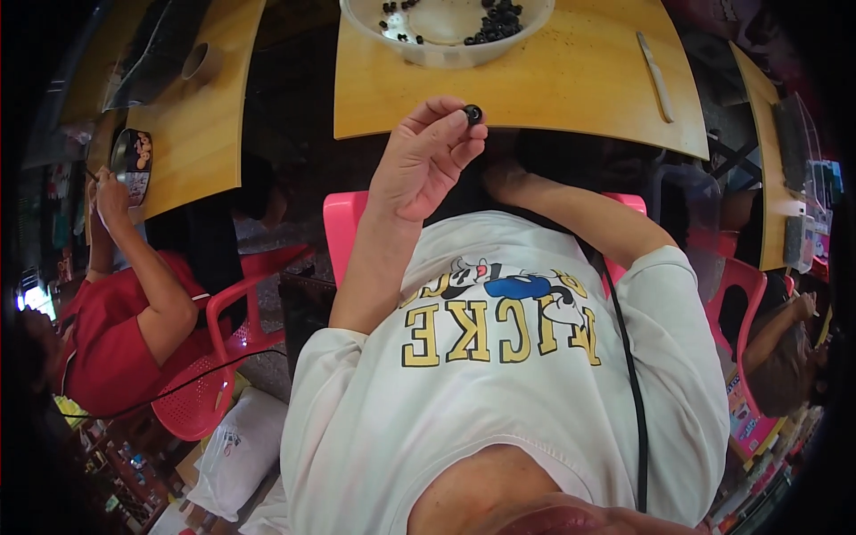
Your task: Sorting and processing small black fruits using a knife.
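Note:
Raised at the near edge of the wooden table, my left hand (430, 156) pinches a small black round piece (473, 114) between thumb and fingertips. The piece is shiny and seems to have a hole or hollow in its face; its exact kind is not clear. Just beyond stands a translucent plastic basin (437, 55) with many black pieces in it, heaped toward its right side and scattered at its left. Low by my lap, under the table's edge, lies my right hand (506, 183). Its fingers are lost in shadow, so whether it holds anything does not show.
A slim pale knife-like tool (655, 78) lies on the right of my table (571, 85). On the left, a person in a red top sits by another table (201, 134) with a dark round container (134, 153). Someone else sits at far right. Pink chairs (207, 392) stand around.

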A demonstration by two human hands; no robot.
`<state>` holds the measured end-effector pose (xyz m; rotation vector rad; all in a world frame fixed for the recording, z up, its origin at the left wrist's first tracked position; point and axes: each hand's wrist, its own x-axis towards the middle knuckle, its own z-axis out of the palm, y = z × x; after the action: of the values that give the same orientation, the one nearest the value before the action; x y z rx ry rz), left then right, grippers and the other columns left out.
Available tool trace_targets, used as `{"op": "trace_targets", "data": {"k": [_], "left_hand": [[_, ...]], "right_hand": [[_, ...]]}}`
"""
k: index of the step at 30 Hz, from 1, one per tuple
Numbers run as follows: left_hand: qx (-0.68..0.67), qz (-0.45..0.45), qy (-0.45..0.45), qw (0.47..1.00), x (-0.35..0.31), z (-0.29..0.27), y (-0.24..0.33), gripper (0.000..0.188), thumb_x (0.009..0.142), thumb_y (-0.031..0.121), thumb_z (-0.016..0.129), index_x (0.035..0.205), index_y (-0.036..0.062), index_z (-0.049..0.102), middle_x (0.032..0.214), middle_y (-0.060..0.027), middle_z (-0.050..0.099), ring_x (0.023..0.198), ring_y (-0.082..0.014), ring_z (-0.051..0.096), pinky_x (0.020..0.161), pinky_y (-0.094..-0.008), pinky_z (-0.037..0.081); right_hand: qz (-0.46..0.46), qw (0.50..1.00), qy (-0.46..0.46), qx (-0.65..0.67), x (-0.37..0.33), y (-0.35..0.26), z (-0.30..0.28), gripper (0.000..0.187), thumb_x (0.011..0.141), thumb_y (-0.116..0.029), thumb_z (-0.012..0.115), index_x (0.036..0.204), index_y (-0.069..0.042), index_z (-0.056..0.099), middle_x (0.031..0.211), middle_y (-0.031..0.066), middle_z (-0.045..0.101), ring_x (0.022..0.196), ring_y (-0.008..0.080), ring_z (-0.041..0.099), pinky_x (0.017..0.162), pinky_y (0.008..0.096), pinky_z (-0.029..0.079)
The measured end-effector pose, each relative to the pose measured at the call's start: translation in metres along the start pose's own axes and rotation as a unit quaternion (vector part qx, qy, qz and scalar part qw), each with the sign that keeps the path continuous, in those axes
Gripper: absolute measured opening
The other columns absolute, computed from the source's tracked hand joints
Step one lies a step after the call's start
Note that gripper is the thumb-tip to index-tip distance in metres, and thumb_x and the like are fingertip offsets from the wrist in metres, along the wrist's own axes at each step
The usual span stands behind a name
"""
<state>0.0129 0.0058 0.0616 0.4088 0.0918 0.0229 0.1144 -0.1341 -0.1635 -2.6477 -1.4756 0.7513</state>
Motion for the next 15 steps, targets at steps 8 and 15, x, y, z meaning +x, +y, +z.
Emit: {"op": "trace_targets", "data": {"k": [8,15], "left_hand": [[-0.005,0.007,-0.011,1.0,-0.003,0.003,0.008,0.012,0.087,-0.001,0.053,0.098,0.0005,0.056,0.095,-0.0155,0.061,0.082,-0.0198,0.064,0.072,-0.0273,0.057],[-0.004,0.023,0.013,1.0,-0.004,0.004,0.012,0.013,0.085,-0.001,0.055,0.098,0.0011,0.057,0.092,-0.0147,0.062,0.08,-0.0196,0.065,0.072,-0.0275,0.057]], "right_hand": [[0.019,0.979,-0.01,-0.202,-0.001,-0.005,0.03,0.029,0.085,-0.017,0.042,0.098,-0.01,0.067,0.113,0.0134,0.059,0.11,0.0252,0.054,0.09,0.0384,0.042],[0.014,0.997,-0.019,-0.073,-0.015,-0.001,0.013,0.025,0.082,-0.018,0.044,0.088,-0.014,0.068,0.096,0.0116,0.064,0.1,0.0288,0.058,0.083,0.0448,0.044]]}}
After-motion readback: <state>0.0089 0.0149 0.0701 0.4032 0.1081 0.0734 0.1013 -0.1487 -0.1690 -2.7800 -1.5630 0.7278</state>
